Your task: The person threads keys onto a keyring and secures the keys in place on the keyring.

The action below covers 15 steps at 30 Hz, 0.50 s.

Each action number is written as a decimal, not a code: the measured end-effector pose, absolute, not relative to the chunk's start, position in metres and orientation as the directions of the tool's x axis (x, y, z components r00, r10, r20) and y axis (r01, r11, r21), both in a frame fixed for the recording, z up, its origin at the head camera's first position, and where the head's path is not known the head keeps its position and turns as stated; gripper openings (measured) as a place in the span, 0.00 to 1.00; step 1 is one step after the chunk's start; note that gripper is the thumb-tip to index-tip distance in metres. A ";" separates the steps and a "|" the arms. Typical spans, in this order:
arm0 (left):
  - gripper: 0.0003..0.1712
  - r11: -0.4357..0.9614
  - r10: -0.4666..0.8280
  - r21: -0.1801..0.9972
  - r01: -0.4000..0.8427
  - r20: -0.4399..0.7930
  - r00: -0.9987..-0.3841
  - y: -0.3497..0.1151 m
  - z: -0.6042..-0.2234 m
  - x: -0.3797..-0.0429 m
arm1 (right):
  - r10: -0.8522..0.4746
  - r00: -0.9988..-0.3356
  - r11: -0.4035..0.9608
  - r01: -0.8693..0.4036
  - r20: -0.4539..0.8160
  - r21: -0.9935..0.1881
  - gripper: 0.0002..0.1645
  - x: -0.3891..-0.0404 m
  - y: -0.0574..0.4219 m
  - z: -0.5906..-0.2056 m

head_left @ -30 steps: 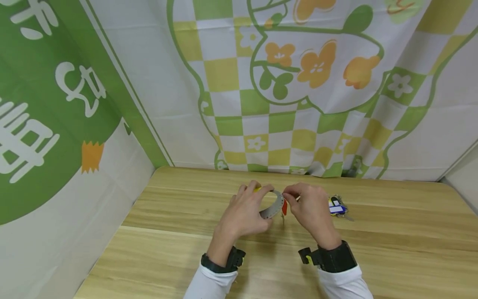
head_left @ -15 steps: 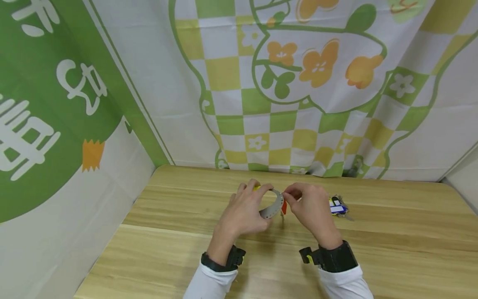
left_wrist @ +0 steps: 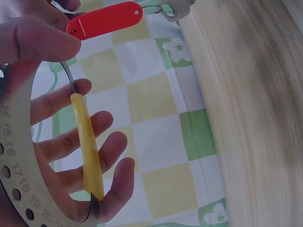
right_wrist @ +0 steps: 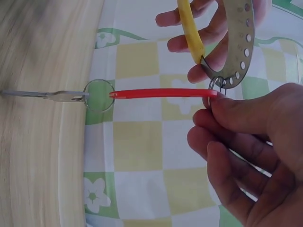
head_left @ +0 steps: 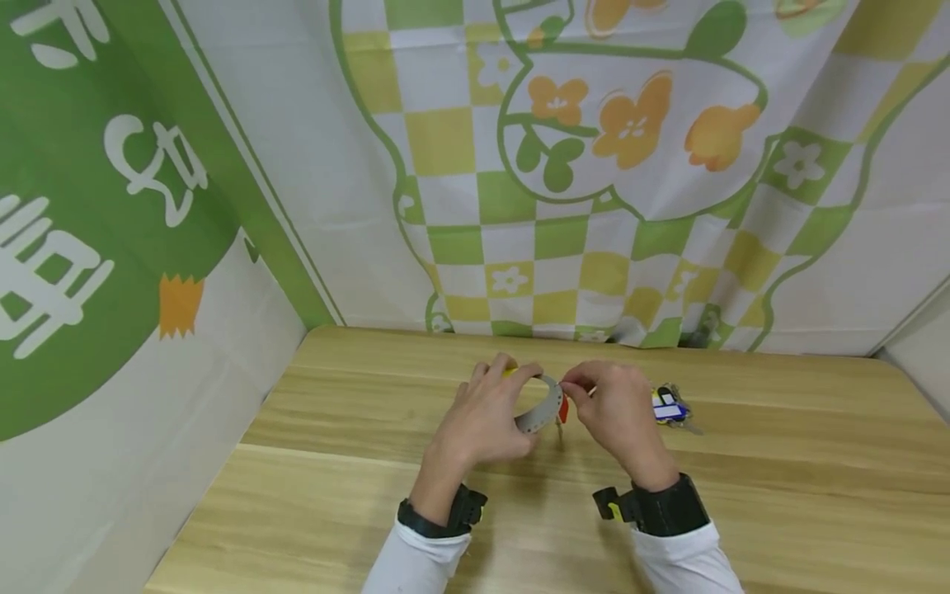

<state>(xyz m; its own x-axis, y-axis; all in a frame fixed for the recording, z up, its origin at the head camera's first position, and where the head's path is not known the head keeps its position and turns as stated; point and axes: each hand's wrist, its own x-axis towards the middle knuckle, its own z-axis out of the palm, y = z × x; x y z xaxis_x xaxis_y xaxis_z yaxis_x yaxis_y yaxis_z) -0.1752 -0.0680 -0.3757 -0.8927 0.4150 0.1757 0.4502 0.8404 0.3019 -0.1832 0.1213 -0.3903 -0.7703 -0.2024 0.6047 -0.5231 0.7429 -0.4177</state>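
Red tag (left_wrist: 105,21) hangs beside metal ring (right_wrist: 238,42); other keys (head_left: 670,408) lie on table (head_left: 787,495).

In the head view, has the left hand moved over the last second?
No, not noticeably: judged against the table, the left hand keeps its place.

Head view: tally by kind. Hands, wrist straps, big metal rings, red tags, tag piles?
Hands: 2 (left hand, right hand)
Wrist straps: 2 (left strap, right strap)
Big metal ring: 1
Red tag: 1
Tag pile: 1
Total: 7
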 end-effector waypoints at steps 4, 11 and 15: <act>0.42 0.839 0.418 0.304 0.452 0.174 -0.892 -0.068 -0.376 -0.175 | -0.214 -0.751 0.745 -0.539 0.624 -0.393 0.02 -0.184 0.122 -0.392; 0.44 0.839 0.402 0.317 0.442 0.184 -0.897 -0.069 -0.378 -0.175 | -0.182 -0.761 0.742 -0.521 0.622 -0.421 0.02 -0.184 0.120 -0.392; 0.43 0.841 0.396 0.317 0.439 0.193 -0.898 -0.069 -0.378 -0.176 | -0.137 -0.807 0.742 -0.468 0.574 -0.481 0.03 -0.183 0.119 -0.391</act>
<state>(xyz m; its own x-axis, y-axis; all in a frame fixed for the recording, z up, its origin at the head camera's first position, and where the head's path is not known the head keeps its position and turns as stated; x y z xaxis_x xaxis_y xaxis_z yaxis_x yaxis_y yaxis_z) -0.1756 -0.0690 -0.3781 -0.8978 0.3958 0.1933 0.4389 0.8406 0.3174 -0.1831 0.1188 -0.3912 -0.8072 -0.1366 0.5742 -0.4675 0.7418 -0.4808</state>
